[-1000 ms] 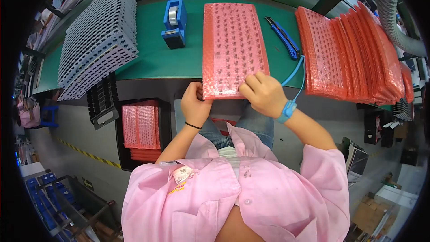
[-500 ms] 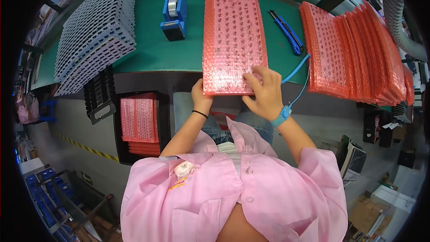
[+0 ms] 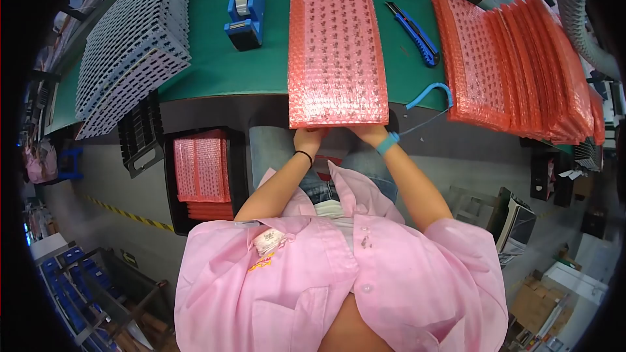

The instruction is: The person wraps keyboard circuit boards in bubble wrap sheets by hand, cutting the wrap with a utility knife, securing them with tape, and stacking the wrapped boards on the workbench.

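A red bubble-wrap bag [image 3: 336,58] with rows of dark parts showing through lies lengthwise on the green bench, its near end jutting past the edge. My left hand [image 3: 308,141] is under that near end, left of the middle. My right hand [image 3: 370,135] is beneath the same end, further right, with a blue wrist strap on its wrist. The bag hides the fingers of both hands, so their grip cannot be made out. A blue utility knife [image 3: 415,34] lies right of the bag, and a blue tape dispenser [image 3: 246,13] stands to its left.
Several wrapped red bags [image 3: 521,72] stand in a row at the right. A stack of grey perforated trays [image 3: 140,45] fills the left. Below the bench, a black bin [image 3: 240,176] holds more red bags. A coiled blue cord [image 3: 430,88] hangs at the bench edge.
My right hand has gone from the bag's top face to beneath its near end. My left hand has shifted right, under that end too. Bench items appear slightly higher in view.
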A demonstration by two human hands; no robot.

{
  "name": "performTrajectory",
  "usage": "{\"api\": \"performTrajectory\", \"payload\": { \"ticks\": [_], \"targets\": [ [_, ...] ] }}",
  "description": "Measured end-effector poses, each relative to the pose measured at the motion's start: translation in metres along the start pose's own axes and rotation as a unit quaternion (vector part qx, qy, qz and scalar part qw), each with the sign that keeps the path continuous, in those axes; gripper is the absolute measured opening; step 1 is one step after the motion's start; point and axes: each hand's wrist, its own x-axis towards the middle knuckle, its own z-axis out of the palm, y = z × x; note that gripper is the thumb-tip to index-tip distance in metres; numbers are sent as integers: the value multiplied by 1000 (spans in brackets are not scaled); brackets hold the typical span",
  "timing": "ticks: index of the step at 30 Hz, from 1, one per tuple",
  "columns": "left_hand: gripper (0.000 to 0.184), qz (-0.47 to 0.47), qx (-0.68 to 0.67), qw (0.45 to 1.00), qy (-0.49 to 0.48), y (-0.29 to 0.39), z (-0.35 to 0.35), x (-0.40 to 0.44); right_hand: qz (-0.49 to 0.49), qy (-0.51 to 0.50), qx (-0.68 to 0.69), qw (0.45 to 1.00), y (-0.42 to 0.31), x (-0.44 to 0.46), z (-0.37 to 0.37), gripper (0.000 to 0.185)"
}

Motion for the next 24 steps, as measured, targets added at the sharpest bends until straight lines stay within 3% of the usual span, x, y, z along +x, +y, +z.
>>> {"api": "performTrajectory", "payload": {
  "ticks": [1, 2, 6, 9, 11, 12, 14, 16, 17, 21, 24],
  "targets": [
    [29, -14, 35, 999, -7, -3, 0, -1, -28, -14, 134, 990, 14, 6, 8, 60],
    [29, -15, 32, 999, -5, -1, -2, -5, -28, -16, 133, 991, 16, 7, 5, 60],
    [25, 0, 117, 993, 20, 14, -28, -24, 68, -116, -45, 990, 22, 18, -12, 67],
    [25, -9, 103, 994, 44, -4, -35, -1, 114, -164, -135, 971, 10, 17, -13, 70],
    [26, -19, 91, 994, 59, -15, -34, 12, 30, -172, -209, 962, -25, -11, -12, 56],
    [26, -21, 89, 994, 58, -11, -30, 8, 74, -195, -197, 958, -25, -21, -9, 49],
    [26, -25, -71, 995, 65, 3, -12, -8, 122, -215, -184, 951, -28, -44, 1, 42],
    [26, -29, -227, 971, 69, 13, 2, -21, 85, -44, -113, 989, -34, -63, 15, 29],
    [26, -31, -227, 971, 66, 10, 5, -23, 88, -43, -114, 989, -31, -64, 17, 29],
    [25, -13, -17, 1000, 4, -6, 11, -35, 148, 28, 32, 988, -17, -71, 28, 25],
    [24, -19, -74, 997, -2, -7, 10, -42, 135, 36, 134, 981, -43, -63, 19, 28]
  ]
}}
